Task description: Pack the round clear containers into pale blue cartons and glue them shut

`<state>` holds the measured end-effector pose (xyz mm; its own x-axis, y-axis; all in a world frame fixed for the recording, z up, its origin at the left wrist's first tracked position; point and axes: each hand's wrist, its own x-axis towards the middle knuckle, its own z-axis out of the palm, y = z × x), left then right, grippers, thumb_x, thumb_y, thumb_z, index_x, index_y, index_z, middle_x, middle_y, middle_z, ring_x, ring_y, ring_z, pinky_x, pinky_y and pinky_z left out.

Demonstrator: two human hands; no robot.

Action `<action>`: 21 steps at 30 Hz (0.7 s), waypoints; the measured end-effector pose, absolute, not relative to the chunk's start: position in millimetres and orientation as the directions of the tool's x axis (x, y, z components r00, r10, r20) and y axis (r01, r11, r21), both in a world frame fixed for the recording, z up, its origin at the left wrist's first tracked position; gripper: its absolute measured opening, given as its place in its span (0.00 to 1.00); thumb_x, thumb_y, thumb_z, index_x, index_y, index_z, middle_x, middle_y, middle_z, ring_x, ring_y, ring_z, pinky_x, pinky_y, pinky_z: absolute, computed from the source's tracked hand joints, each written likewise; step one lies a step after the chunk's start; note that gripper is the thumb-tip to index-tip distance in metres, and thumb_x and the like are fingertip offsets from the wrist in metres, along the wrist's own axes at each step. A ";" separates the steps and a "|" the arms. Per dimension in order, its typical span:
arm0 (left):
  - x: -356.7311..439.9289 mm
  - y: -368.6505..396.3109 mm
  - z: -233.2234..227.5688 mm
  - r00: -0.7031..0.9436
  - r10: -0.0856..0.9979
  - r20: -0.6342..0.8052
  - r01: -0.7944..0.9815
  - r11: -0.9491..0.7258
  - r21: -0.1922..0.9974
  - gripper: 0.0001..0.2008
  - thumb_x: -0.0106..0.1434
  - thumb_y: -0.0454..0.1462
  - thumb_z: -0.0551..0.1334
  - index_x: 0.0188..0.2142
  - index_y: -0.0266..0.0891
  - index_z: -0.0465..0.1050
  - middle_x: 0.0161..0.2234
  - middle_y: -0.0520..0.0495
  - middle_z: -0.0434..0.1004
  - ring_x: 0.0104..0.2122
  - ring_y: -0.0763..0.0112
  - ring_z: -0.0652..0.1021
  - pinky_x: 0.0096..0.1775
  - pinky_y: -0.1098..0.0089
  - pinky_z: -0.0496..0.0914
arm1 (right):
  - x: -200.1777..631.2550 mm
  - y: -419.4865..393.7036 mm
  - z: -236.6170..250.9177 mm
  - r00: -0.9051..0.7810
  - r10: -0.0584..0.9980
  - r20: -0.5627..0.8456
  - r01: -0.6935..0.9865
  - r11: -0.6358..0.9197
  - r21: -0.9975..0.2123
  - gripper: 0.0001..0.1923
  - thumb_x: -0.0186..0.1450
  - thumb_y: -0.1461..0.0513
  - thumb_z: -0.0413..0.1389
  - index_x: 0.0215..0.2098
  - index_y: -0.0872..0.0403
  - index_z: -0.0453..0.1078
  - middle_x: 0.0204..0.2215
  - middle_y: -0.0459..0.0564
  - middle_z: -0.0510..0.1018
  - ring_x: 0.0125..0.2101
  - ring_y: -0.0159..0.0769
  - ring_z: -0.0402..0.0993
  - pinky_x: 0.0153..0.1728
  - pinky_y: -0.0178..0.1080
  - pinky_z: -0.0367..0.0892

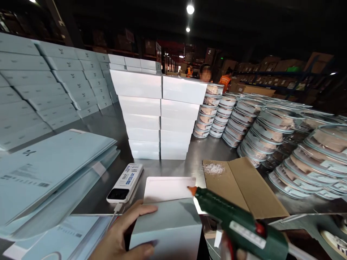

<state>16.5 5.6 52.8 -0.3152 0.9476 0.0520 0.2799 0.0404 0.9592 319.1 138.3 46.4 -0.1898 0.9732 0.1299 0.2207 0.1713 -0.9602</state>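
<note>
My left hand (121, 234) is wrapped round the left side of a pale blue box (168, 227), fingers on its top and thumb on the near face. A white flap (169, 189) stands out at the box's far edge. From the right comes a dark green hot glue gun (235, 220), its orange nozzle tip at the flap's right end; whether it touches cannot be told. Only a little of my right hand (241, 254) shows, closed round the handle at the bottom edge. A glue stick (298, 251) protrudes from the gun's back.
White boxes (159, 119) are stacked ahead, with more pale boxes (67, 76) at left. Flat blue sheets (54, 169) and a power bank (126, 182) with a cable lie left. Cardboard (249, 187) bearing white bits and stacked round clear-lidded containers (260, 133) stand right. People are behind.
</note>
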 end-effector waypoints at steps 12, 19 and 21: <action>2.0 7.5 32.8 -0.217 0.976 0.012 0.263 0.046 0.964 0.28 0.46 0.39 0.78 0.49 0.55 0.82 0.56 0.48 0.80 0.55 0.46 0.78 0.55 0.59 0.73 | 376.4 212.8 34.7 0.023 0.980 -0.199 0.349 -0.194 -0.917 0.13 0.57 0.50 0.68 0.36 0.46 0.78 0.30 0.50 0.85 0.35 0.46 0.83 0.39 0.41 0.77; 18.2 11.5 25.4 -0.289 0.957 0.005 0.128 0.033 0.991 0.24 0.49 0.45 0.78 0.46 0.52 0.79 0.65 0.47 0.68 0.63 0.44 0.69 0.58 0.59 0.67 | 267.8 127.9 17.3 -0.523 0.846 0.105 -0.098 0.062 -0.993 0.55 0.56 0.44 0.69 0.73 0.40 0.48 0.58 0.56 0.77 0.60 0.50 0.73 0.56 0.51 0.70; 22.3 10.2 15.8 -0.351 0.934 0.062 -0.005 -0.068 0.998 0.24 0.52 0.47 0.78 0.46 0.54 0.74 0.63 0.49 0.68 0.59 0.50 0.73 0.53 0.62 0.71 | 254.1 119.1 18.0 -0.509 0.850 0.134 -0.103 0.095 -0.990 0.46 0.60 0.45 0.66 0.72 0.41 0.54 0.56 0.56 0.79 0.60 0.49 0.74 0.57 0.50 0.70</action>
<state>22.3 10.2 15.8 -0.3513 0.9342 0.0624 -0.0049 -0.0684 0.9976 254.1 119.1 18.0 -0.5089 0.8503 0.1339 -0.1026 0.0946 -0.9902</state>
